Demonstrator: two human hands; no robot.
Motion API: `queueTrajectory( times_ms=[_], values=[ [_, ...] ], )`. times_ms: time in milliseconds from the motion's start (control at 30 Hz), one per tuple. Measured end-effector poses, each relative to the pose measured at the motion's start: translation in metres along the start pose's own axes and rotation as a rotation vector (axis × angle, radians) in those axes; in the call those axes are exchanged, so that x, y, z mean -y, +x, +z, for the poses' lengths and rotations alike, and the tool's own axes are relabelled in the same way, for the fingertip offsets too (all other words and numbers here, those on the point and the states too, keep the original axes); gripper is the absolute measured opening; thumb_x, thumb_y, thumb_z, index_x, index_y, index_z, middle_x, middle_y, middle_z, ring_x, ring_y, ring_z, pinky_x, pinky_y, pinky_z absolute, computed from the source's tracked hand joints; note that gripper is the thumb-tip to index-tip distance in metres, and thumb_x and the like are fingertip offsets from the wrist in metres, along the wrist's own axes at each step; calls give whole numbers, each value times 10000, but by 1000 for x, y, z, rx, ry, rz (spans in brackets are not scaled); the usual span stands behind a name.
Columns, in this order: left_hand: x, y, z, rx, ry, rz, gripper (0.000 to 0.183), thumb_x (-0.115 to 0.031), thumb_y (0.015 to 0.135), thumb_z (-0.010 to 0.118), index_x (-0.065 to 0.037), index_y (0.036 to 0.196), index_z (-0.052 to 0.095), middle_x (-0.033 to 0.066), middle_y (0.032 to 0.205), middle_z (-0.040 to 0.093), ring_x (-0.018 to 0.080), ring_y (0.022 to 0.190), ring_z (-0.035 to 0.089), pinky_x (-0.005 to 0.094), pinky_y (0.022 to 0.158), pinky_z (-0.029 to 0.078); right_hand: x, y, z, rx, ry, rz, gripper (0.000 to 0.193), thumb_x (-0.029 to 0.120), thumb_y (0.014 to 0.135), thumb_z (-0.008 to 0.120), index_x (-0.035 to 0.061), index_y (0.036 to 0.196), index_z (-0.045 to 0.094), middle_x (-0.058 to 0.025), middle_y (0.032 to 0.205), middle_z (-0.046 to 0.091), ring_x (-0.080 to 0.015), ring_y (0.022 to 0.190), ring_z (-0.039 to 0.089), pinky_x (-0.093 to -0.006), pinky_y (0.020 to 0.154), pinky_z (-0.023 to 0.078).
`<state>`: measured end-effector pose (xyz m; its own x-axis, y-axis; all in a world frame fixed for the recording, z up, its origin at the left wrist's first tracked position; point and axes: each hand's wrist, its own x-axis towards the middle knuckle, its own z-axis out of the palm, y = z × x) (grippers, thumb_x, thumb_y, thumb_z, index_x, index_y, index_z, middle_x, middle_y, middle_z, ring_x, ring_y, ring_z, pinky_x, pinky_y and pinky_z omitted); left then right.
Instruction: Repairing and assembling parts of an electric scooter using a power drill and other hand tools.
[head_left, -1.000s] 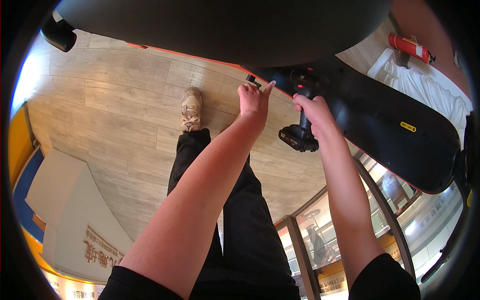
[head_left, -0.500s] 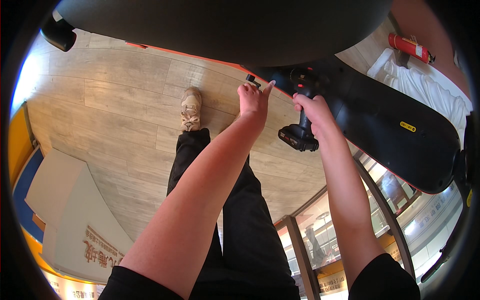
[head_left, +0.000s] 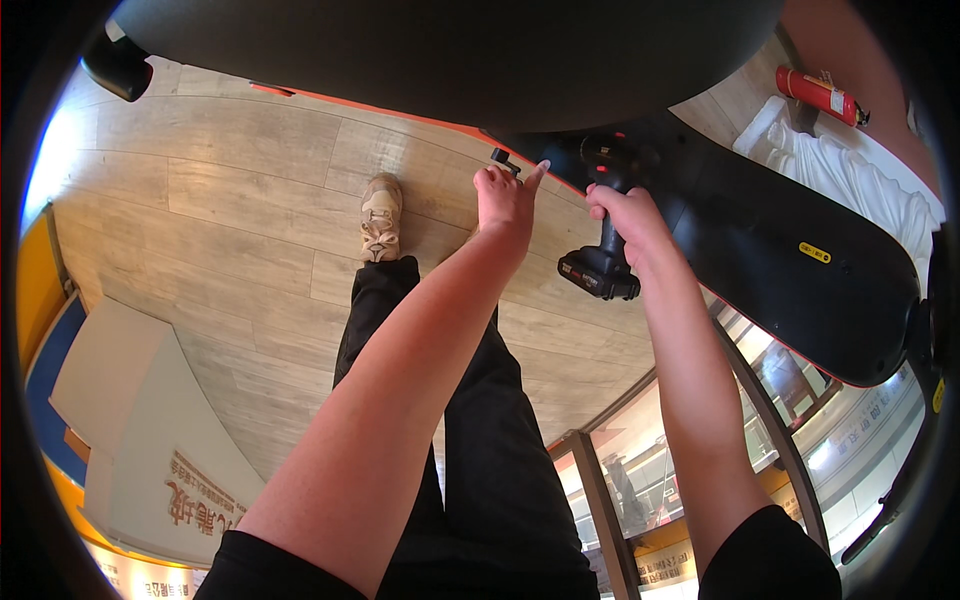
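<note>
My right hand is closed around the grip of a black cordless drill. The drill's battery base points down toward me, and its dark head, with red marks, is against the black board; the tip is lost in shadow. To its left, my left hand is curled round a small metal piece with a black square end, most of it covered by my fingers. One digit of that hand stretches toward the board's orange-red edge. Whether it touches the edge I cannot tell.
A large dark rounded surface spans the top, above wood-plank flooring. My beige shoe stands below it. Far right are a red fire extinguisher and white cloth. A brown-framed glass case stands near my right arm.
Both hands keep their grips and hold nearly the same place. The drill's base has tilted very slightly up and to the right.
</note>
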<state>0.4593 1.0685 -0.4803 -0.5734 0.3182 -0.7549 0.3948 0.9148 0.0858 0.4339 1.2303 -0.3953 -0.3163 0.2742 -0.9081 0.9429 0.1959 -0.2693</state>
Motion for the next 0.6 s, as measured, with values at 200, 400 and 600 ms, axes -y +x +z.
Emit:
queueTrajectory(
  times_ms=[200, 400, 600],
  values=[
    [1, 1, 3, 12, -9, -2, 906, -267, 935, 680, -406, 1645, 134, 29, 1163, 664, 194, 1100, 562, 364, 904, 335, 10, -6, 3, -9, -29, 24, 156, 197, 767, 686, 81, 696, 611, 2, 666, 581, -128, 631, 499, -332, 614, 369],
    [3, 2, 3, 38, -10, 18, 858, -243, 980, 620, -408, 1648, 108, 18, 1206, 645, 201, 1081, 537, 397, 882, 331, 11, -2, -1, 31, -36, 38, 156, 200, 775, 688, 83, 708, 611, 1, 675, 584, -131, 639, 509, -338, 611, 375],
    [4, 3, 3, 8, -20, -1, 918, -276, 924, 695, -415, 1643, 141, 27, 1167, 663, 197, 1107, 561, 366, 912, 341, 12, -2, 0, 17, -22, 42, 147, 190, 777, 687, 78, 719, 614, -2, 677, 585, -130, 642, 508, -334, 628, 380]
  ],
)
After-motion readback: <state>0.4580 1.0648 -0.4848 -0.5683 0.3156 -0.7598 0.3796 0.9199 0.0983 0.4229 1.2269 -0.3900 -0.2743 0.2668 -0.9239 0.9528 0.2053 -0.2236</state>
